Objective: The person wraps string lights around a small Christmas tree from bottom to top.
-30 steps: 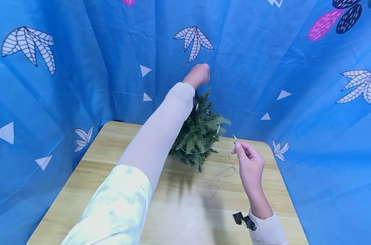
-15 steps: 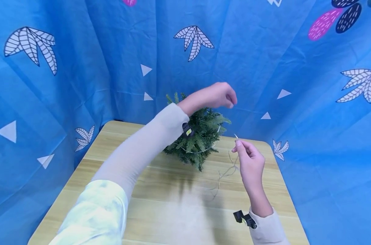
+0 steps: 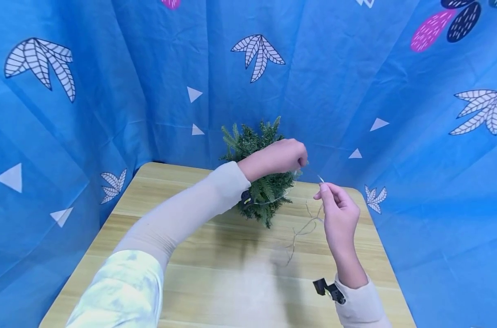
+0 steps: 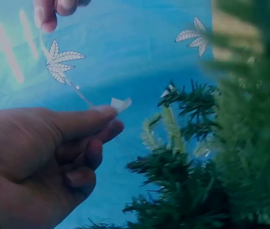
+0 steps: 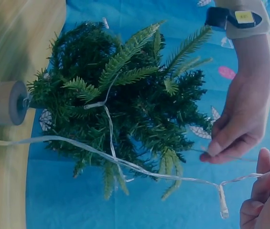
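Left hand (image 3: 283, 157) and right hand (image 3: 340, 214) pinch thin, clear-coated wire light string (image 5: 173, 178); probably featherlight, limp, snag-prone; best gripped between bulbs (image 5: 223, 204).

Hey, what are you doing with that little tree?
A person is handling a string of lights at a small artificial fir tree. Some of the string already lies across the green branches. The left hand pinches the wire beside the tree, and the right hand pinches it further along, with a thin stretch running between them. The loose part trails down from the right hand over the wooden table.
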Demonstrator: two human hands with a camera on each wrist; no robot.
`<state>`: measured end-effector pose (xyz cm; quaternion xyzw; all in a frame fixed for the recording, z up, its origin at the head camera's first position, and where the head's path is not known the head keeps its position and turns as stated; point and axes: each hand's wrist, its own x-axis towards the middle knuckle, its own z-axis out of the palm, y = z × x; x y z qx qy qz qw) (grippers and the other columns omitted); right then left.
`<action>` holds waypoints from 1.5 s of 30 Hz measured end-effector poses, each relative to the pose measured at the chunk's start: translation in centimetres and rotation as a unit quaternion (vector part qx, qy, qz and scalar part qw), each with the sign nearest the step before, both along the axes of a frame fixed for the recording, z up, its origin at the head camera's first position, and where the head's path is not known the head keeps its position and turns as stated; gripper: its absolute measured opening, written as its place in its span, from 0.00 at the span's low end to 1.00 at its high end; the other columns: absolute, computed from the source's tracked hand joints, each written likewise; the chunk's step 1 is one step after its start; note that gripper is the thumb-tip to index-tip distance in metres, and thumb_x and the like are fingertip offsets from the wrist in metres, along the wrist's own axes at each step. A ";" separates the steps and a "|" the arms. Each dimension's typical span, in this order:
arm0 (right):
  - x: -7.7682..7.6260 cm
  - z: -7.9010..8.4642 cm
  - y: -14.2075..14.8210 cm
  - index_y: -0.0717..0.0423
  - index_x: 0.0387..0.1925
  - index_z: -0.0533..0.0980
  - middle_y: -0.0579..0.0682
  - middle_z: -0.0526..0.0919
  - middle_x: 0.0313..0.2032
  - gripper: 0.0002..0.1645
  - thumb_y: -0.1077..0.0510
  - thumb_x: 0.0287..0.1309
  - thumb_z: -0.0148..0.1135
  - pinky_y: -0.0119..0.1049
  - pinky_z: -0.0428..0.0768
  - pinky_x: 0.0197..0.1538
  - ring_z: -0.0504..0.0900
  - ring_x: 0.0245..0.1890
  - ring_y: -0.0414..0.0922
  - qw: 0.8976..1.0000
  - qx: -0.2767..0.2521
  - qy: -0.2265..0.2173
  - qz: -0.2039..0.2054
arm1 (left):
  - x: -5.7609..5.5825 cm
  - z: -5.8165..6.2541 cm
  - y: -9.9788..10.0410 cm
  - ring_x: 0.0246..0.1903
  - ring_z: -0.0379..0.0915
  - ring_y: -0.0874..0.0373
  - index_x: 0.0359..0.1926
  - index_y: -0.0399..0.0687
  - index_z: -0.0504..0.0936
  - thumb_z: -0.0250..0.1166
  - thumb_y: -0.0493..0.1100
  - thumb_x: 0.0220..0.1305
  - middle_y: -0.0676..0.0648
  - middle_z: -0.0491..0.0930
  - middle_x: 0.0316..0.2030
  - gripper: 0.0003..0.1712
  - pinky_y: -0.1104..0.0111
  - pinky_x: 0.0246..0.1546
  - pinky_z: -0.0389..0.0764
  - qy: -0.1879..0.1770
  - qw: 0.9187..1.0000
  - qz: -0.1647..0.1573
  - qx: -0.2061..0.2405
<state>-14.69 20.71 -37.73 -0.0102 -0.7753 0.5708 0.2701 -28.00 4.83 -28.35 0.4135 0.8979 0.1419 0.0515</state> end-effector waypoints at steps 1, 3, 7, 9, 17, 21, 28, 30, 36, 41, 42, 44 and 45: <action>0.0 0.0 0.0 0.50 0.46 0.85 0.44 0.84 0.29 0.16 0.45 0.70 0.61 0.35 0.59 0.18 0.63 0.17 0.41 1.000 -0.002 0.002 0.001 | -0.2 0.1 0.1 0.30 0.72 0.66 0.23 0.55 0.80 0.55 0.30 0.69 0.55 0.86 0.39 0.20 0.74 0.38 0.72 0.016 1.000 0.008 0.000; 0.0 0.0 -0.1 0.50 0.46 0.85 0.44 0.84 0.29 0.16 0.45 0.70 0.61 0.35 0.59 0.18 0.63 0.18 0.41 1.000 -0.007 0.005 0.007 | -0.5 0.5 0.2 0.32 0.72 0.68 0.23 0.55 0.77 0.52 0.30 0.69 0.56 0.85 0.38 0.20 0.75 0.38 0.72 0.054 0.998 0.018 -0.002; -0.1 0.1 -0.2 0.52 0.45 0.85 0.43 0.84 0.29 0.16 0.46 0.69 0.62 0.35 0.59 0.18 0.62 0.17 0.41 1.000 -0.011 0.010 0.019 | -1.3 1.5 0.5 0.30 0.60 0.63 0.22 0.55 0.66 0.49 0.27 0.64 0.54 0.68 0.27 0.19 0.74 0.34 0.67 0.111 0.993 0.036 -0.006; -0.1 0.1 -0.3 0.52 0.45 0.85 0.42 0.84 0.29 0.16 0.46 0.69 0.62 0.35 0.59 0.17 0.61 0.17 0.41 1.000 -0.010 0.006 0.018 | -1.7 2.0 0.5 0.32 0.60 0.63 0.23 0.55 0.65 0.50 0.27 0.65 0.56 0.68 0.28 0.19 0.73 0.35 0.65 0.142 0.989 0.042 -0.009; -0.3 0.7 -0.6 0.53 0.42 0.85 0.42 0.82 0.25 0.15 0.46 0.68 0.63 0.33 0.60 0.18 0.64 0.16 0.40 1.000 -0.019 0.012 0.013 | -2.9 2.8 0.0 0.43 0.74 0.55 0.42 0.52 0.86 0.54 0.29 0.73 0.51 0.84 0.42 0.17 0.66 0.46 0.78 0.256 0.963 0.019 -0.078; -0.3 0.9 -1.1 0.55 0.42 0.85 0.43 0.83 0.25 0.13 0.49 0.68 0.64 0.31 0.62 0.19 0.67 0.18 0.39 0.999 -0.033 0.019 0.025 | -4.0 3.0 -0.1 0.46 0.76 0.53 0.47 0.49 0.85 0.53 0.28 0.72 0.48 0.84 0.45 0.17 0.64 0.46 0.81 0.281 0.956 0.037 -0.080; 0.1 0.6 -2.1 0.52 0.40 0.86 0.42 0.83 0.25 0.12 0.48 0.68 0.64 0.31 0.61 0.18 0.67 0.18 0.39 0.999 -0.034 0.013 0.035 | -6.4 4.0 -0.6 0.46 0.79 0.50 0.52 0.46 0.80 0.50 0.28 0.73 0.45 0.84 0.45 0.17 0.59 0.45 0.84 0.271 0.956 0.098 -0.054; 0.1 0.5 -2.3 0.52 0.39 0.86 0.42 0.83 0.25 0.12 0.49 0.69 0.64 0.31 0.62 0.19 0.67 0.18 0.38 0.999 -0.032 0.012 0.038 | -7.0 4.4 -0.9 0.46 0.79 0.49 0.53 0.45 0.80 0.49 0.27 0.72 0.45 0.84 0.45 0.18 0.58 0.44 0.84 0.263 0.957 0.111 -0.050; 0.4 0.1 -2.7 0.53 0.41 0.86 0.42 0.83 0.25 0.13 0.48 0.69 0.64 0.30 0.66 0.24 0.67 0.20 0.38 0.999 -0.030 -0.008 0.040 | -9.1 5.2 -2.0 0.47 0.79 0.48 0.57 0.45 0.78 0.49 0.28 0.73 0.43 0.83 0.47 0.19 0.59 0.45 0.81 0.228 0.962 0.144 -0.038; 0.5 -0.2 -2.9 0.50 0.40 0.86 0.42 0.85 0.27 0.12 0.47 0.67 0.65 0.31 0.69 0.30 0.70 0.23 0.39 0.999 -0.019 -0.026 0.042 | -10.4 5.6 -3.5 0.42 0.76 0.52 0.54 0.45 0.78 0.48 0.30 0.75 0.45 0.81 0.43 0.16 0.62 0.44 0.76 0.192 0.967 0.165 -0.033; 0.5 -0.3 -3.0 0.49 0.40 0.86 0.42 0.85 0.27 0.12 0.47 0.67 0.65 0.31 0.68 0.29 0.69 0.22 0.39 0.999 -0.017 -0.030 0.042 | -10.7 5.6 -3.8 0.39 0.73 0.53 0.50 0.45 0.77 0.47 0.30 0.76 0.45 0.78 0.39 0.14 0.63 0.42 0.74 0.184 0.968 0.171 -0.030; 0.6 -0.3 -3.0 0.49 0.40 0.86 0.42 0.85 0.27 0.12 0.46 0.67 0.65 0.32 0.68 0.29 0.68 0.21 0.39 0.998 -0.015 -0.038 0.044 | -11.2 5.7 -4.4 0.35 0.67 0.54 0.44 0.45 0.75 0.45 0.31 0.76 0.47 0.73 0.34 0.12 0.64 0.39 0.71 0.170 0.969 0.181 -0.021; 0.6 -0.4 -3.1 0.49 0.40 0.86 0.43 0.85 0.27 0.12 0.46 0.67 0.65 0.32 0.68 0.29 0.68 0.21 0.39 0.998 -0.015 -0.042 0.044 | -11.4 5.7 -4.8 0.34 0.64 0.54 0.41 0.46 0.73 0.44 0.31 0.76 0.48 0.70 0.32 0.12 0.64 0.38 0.69 0.164 0.969 0.186 -0.015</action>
